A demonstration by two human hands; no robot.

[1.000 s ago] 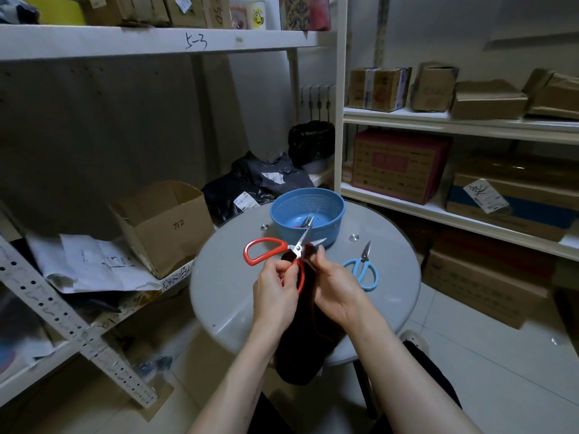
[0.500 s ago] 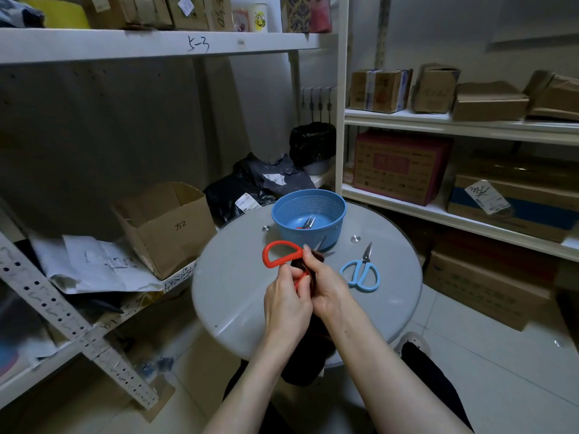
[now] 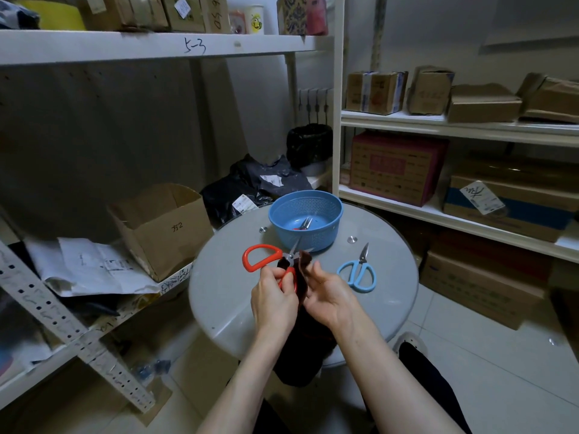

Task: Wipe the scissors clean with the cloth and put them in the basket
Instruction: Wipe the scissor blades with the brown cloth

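Head view: your left hand (image 3: pixel 274 302) pinches the lower loop of the red scissors (image 3: pixel 289 278); the upper loop swings free toward 9 o'clock, and the blades gape open, pointing to 12 o'clock just short of the basket (image 3: pixel 326 211). Your right hand (image 3: pixel 329 296) lies beside them at 3 o'clock, fingers loosely curled against the top edge of the dark cloth (image 3: pixel 302 264), which hangs between both hands and past the table (image 3: pixel 219 292) rim at 6 o'clock. Whether those fingers actually grip the cloth cannot be told. The wipe looks unfinished. Risks, judged: with only one loop held, the scissors may pivot at the screw and snap shut on the cloth or on your right fingertips. The cloth could snag at the pivot. The tips sit near the basket wall, so a forward stroke could nudge the basket toward 12 o'clock. A second pair (image 3: pixel 304 225) already lies inside, and blue scissors (image 3: pixel 357 270) wait at 2 o'clock.
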